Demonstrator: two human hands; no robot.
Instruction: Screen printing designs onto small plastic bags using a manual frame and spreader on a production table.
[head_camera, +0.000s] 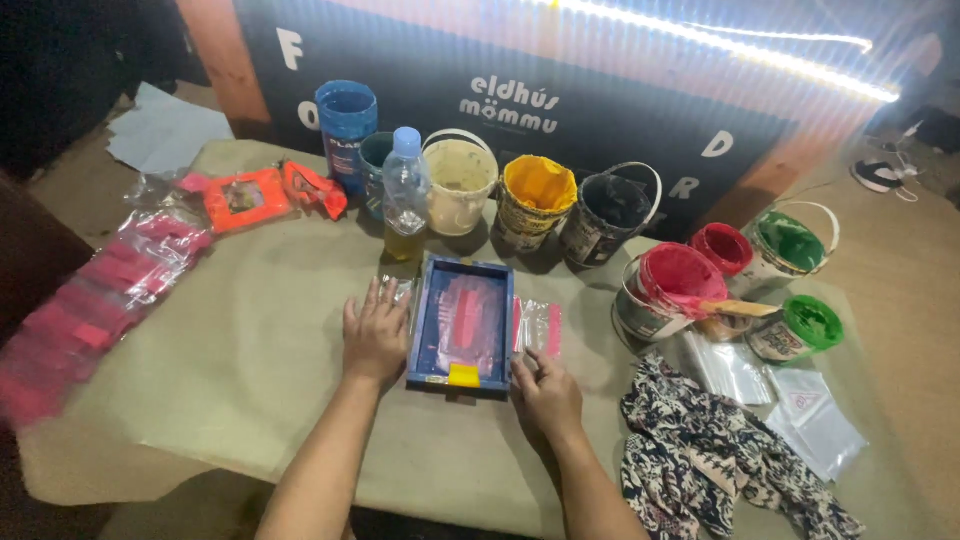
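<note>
On the paper-covered table (250, 380), nearest the viewer, the left hand (374, 335) lay flat with fingers spread wide, just beside the left edge of a blue-framed printing screen (462, 322). The right hand (545, 393) rested at the frame's lower right corner, fingers loosely curled and gripping nothing; its fingertips met a clear plastic bag (537, 327) that stuck out from under the frame. The screen lay flat between the hands, its mesh stained pink. To the right sat a patterned cloth (700, 450) and more clear bags (800, 410). A stack of pink-printed bags (110, 290) lay at far left. Beyond the screen stood a plastic bottle (405, 190), a blue can (347, 125) and open paint buckets: cream (459, 180), yellow (538, 200), black (610, 212), red (665, 290) and green (790, 245).
</note>
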